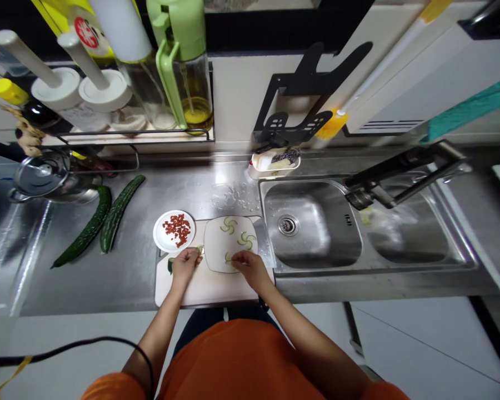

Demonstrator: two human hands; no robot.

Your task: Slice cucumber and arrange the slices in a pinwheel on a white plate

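- We judge that the step in hand is the arranging of thin cucumber slices (227,258) into small pinwheels on the square white plate (215,236); we take this plate as our landmark.
- On the far part of the plate lies a first pinwheel (229,225), and toward its right edge a second pinwheel (246,240); both look complete to us. On its near part a third figure seems only begun.
- The right hand (250,265) is over the near part of the plate, with thumb and fingers drawn together at a slice there. Whether it grasps this slice or only presses it, we cannot tell.
- The left hand (186,264) is just beside the left edge of the plate. Its fingertips pinch a little cucumber piece (200,250), maybe several slices together; we cannot count them.
- In our judgement, the next move calls for setting one more slice with its curve turned the same way and its inner end at the centre. The touch should be light, because such thin slices could slide.
- The plate is on the cutting board (216,291), upon the steel bench (108,286). Left of the plate is a round white dish (160,235) with red diced pieces (177,228); much farther left lie two whole cucumbers (120,210). Right of the plate is the sink (316,222).
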